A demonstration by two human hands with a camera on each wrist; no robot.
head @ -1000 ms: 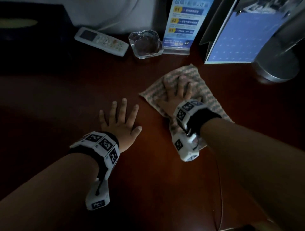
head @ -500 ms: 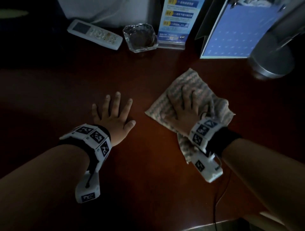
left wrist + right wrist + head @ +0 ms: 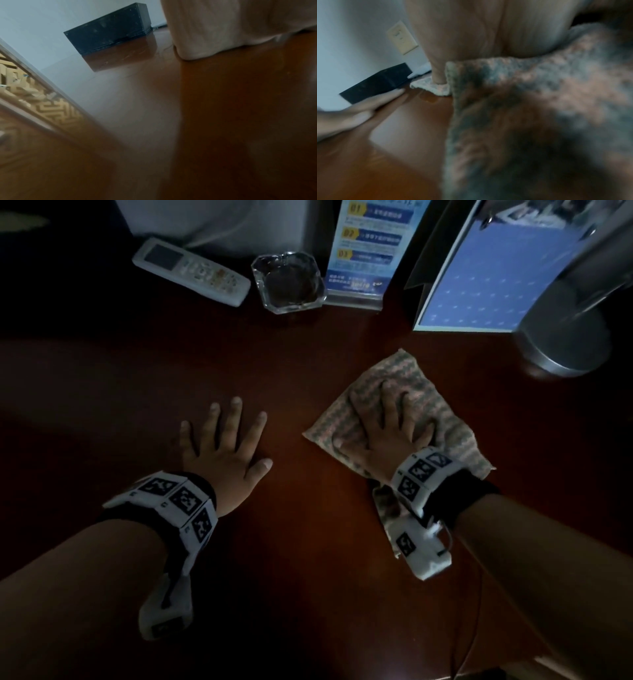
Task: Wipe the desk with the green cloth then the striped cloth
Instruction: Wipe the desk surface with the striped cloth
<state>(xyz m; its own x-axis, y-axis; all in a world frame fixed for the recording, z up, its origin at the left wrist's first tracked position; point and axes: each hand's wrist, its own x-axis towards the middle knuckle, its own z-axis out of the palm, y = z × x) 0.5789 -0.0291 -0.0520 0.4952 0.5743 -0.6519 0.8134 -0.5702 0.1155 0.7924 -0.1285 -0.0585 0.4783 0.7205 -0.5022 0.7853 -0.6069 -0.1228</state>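
Note:
A striped pink-and-grey cloth lies spread on the dark brown desk, right of centre. My right hand presses flat on it with straight, spread fingers. In the right wrist view the same cloth fills the right side, blurred. My left hand rests flat on the bare wood to the left of the cloth, fingers spread, holding nothing; it also shows at the left edge of the right wrist view as my left hand. No green cloth is in view.
Along the back stand a white remote control, a glass ashtray, a blue sign holder, a blue desk calendar and a silver lamp base. A black box sits at the far left by the wall. A thin cable trails off the front edge.
My right hand slid the striped cloth to the right and a little toward me, then held about there. The left hand stayed flat on the desk.

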